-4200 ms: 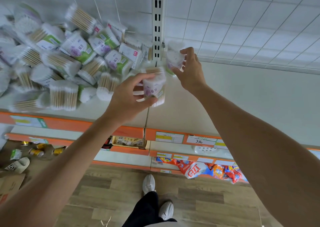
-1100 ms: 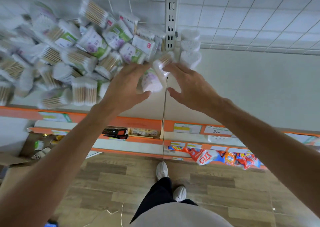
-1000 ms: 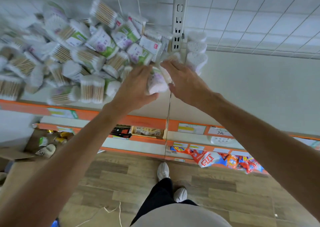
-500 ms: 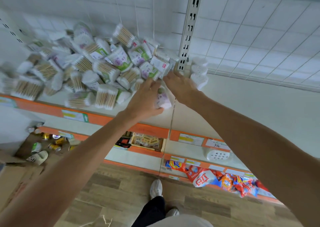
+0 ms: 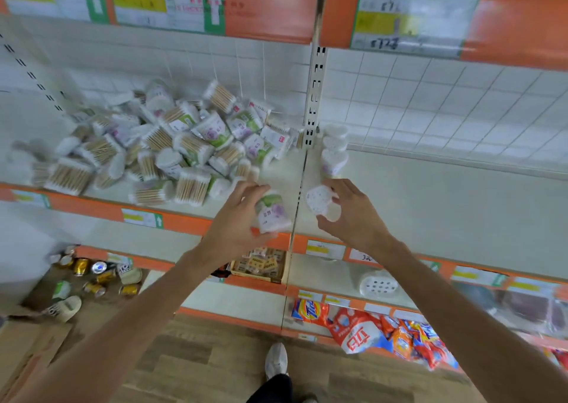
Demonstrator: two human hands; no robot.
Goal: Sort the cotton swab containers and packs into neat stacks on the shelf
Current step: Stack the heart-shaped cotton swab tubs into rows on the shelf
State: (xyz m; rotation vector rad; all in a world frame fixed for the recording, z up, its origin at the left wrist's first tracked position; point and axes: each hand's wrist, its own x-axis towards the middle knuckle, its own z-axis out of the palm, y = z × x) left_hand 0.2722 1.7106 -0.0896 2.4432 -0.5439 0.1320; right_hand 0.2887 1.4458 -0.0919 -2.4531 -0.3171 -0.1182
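- White shelf (image 5: 430, 206) is carrying a jumbled pile (image 5: 159, 147) beside a started row (image 5: 334, 147).
- Left hand (image 5: 236, 221) is gripping a labelled container (image 5: 272, 213); right hand (image 5: 353, 215) is pinching a white container (image 5: 321, 206), likely for stacking.

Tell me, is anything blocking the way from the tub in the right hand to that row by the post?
Nothing visible. Bare shelf lies between the tub in the right hand and the row.

I see clear glossy plastic on the swab containers (image 5: 196, 149); matt painted metal on the shelf (image 5: 430, 206); wood-grain floor (image 5: 215, 369).
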